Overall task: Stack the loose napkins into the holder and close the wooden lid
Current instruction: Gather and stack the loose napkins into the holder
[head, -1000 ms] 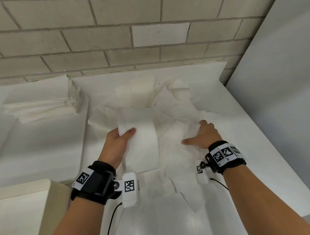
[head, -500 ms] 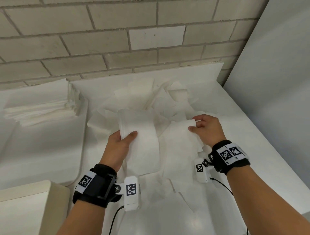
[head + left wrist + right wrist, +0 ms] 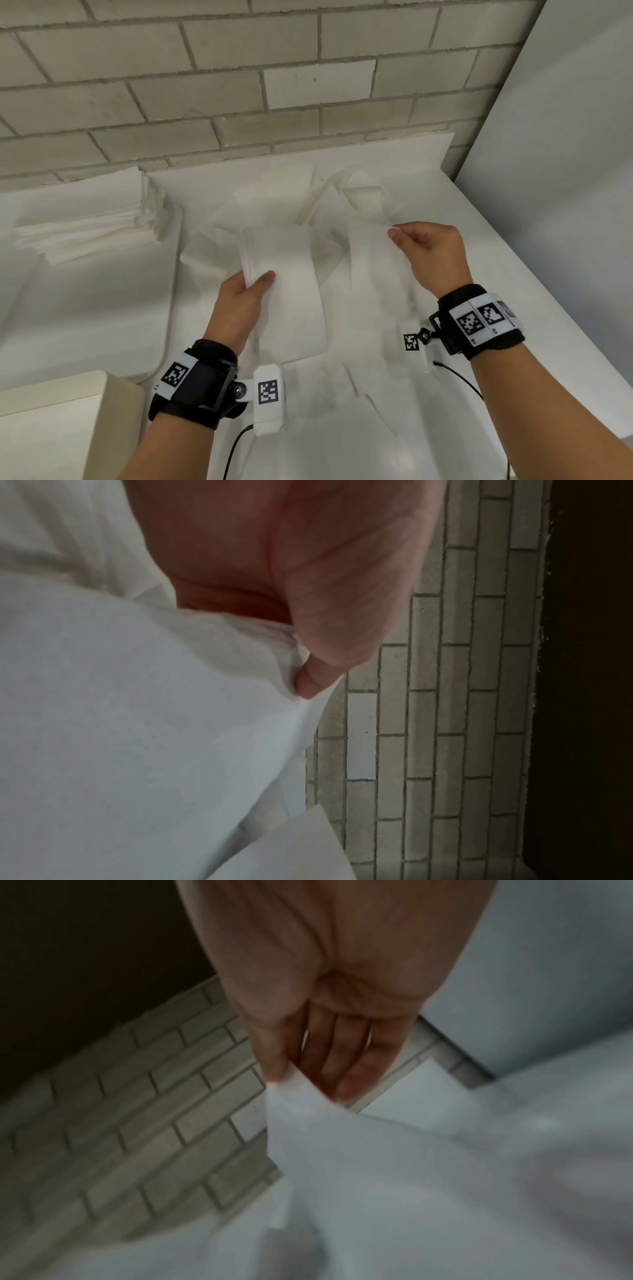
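Counter [image 3: 513,308]: white, running back to a brick wall [image 3: 205,68] at its far edge; a pale grey panel [image 3: 565,154] stands along its right edge.
Loose napkins [image 3: 294,202]: white, scattered in an overlapping heap from the middle of the counter to near its far edge, and forward toward the near edge between the two forearms.
Squared pile of napkins [image 3: 85,222]: neat, on a separate white surface at the far left, against the wall, well apart from the loose heap.
Cream block [image 3: 68,411]: rounded corner showing at the near left; what it is I cannot tell.
Gathered napkin stack [image 3: 284,291]: several folded sheets, held above the loose heap, its long side running away from the person; the grip sits at its near left corner.
Single napkin [image 3: 373,274]: lifted by its far right corner, the rest hanging down and forward toward the heap.
Left hand [image 3: 239,308]: gripping the gathered stack, thumb [image 3: 311,680] pressed on top, fingers hidden beneath the sheets.
Right hand [image 3: 431,257]: pinching the single napkin's corner between thumb [image 3: 270,1053] and fingertips, the other fingers loosely curled behind it.
Wrist bands: black, with square printed markers, one on each wrist.
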Demonstrator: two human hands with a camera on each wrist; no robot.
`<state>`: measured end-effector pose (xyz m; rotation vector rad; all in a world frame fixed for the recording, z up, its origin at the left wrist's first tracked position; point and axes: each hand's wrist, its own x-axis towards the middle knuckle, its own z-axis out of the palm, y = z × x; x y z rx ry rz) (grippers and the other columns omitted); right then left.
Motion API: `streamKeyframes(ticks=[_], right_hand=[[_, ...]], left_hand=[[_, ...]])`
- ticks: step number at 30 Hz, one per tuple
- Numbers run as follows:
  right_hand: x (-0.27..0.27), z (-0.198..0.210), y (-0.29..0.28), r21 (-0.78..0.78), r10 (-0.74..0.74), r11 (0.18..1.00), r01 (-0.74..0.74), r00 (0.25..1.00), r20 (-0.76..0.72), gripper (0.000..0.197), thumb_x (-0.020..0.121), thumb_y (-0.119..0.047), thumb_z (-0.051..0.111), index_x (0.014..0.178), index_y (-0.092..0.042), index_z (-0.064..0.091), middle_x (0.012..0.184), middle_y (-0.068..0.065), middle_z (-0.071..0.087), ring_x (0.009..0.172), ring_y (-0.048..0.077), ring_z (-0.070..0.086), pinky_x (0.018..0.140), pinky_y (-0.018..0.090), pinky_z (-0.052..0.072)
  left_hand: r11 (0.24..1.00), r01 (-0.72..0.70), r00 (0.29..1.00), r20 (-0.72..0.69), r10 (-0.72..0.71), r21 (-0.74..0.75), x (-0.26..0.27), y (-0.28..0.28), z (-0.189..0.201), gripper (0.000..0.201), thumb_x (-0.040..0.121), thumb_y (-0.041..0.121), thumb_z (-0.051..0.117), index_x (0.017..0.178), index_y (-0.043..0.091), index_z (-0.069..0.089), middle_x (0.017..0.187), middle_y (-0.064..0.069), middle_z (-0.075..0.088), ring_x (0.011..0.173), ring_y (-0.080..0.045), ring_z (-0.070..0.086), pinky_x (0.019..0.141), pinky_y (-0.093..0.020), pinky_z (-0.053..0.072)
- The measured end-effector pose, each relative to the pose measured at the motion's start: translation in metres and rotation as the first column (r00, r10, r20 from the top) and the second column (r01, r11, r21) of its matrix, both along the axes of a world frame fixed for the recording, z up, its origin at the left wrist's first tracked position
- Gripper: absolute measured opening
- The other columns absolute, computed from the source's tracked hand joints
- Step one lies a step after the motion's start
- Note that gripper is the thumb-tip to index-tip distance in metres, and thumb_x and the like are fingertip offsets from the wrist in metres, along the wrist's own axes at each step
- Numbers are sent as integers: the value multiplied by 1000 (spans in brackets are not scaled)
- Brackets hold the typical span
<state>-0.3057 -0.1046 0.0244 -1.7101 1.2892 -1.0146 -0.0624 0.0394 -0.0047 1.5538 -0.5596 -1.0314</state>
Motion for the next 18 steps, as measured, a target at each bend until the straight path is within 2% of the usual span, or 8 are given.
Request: streamKeyframes(ticks=[2,3,6,8,11,13,16,18], right_hand=[[10,12,11,212,154,961,-178,980,122,8,89,-16,72,81,-14,75,77,7,74,69,18,66,75,40,58],[15,20,18,279,267,913,-299,952,147,9,89,-14,71,82,-9,74,76,11,74,68,22,66,73,42,58],[28,46,41,342,560,735,-586,808,183,10,89,-10,69,86,-1,72,70,5,72,64,15,65,65,26,55],[36,62,47,309,593,689,-656,755,279,9,89,-8,66,82,-7,72,66,-3,69,62,9,62,63,20,51],[53,67,39,243,435,807,-539,820,372,14,91,-7,66,80,-13,72,74,-6,71,70,4,64,70,18,50],[66,56,30,212,280,910,-357,905,321,7,89,-13,71,82,-15,74,79,-5,71,73,1,62,73,17,47],[81,33,23,258,145,940,-225,944,296,6,88,-20,73,82,-18,74,82,-5,70,76,6,60,77,22,47],[86,20,20,326,119,921,-216,949,291,11,89,-22,72,79,-18,73,77,-3,67,72,13,59,77,34,52]], left_hand=[[1000,-10,1000,-1,10,-14,1,-2,3,17,99,18,59,110,13,72,104,-7,77,100,-28,73,94,-46,55],[1000,-12,1000,1,12,-20,1,-3,5,18,100,18,58,109,13,72,104,-6,77,100,-28,73,93,-44,55],[999,-11,1000,13,11,-38,2,-7,10,18,99,16,57,107,12,73,103,-9,77,100,-32,72,90,-45,55],[998,20,999,28,-19,-52,0,-9,15,19,98,9,55,104,9,73,99,-10,77,96,-30,73,82,-40,57],[992,96,994,63,-91,-84,-8,-8,22,31,96,-6,48,80,9,70,67,4,73,60,-9,68,56,-19,50],[988,125,992,33,-123,-86,-14,-7,27,41,97,-4,49,66,15,67,54,8,64,47,-4,57,49,-17,45],[985,132,991,-16,-135,-116,-19,-7,28,39,100,2,49,69,14,69,61,3,65,55,-10,58,55,-23,46],[985,128,991,-28,-132,-113,-19,-6,28,36,101,6,48,72,13,69,67,0,65,64,-17,58,59,-26,45]])
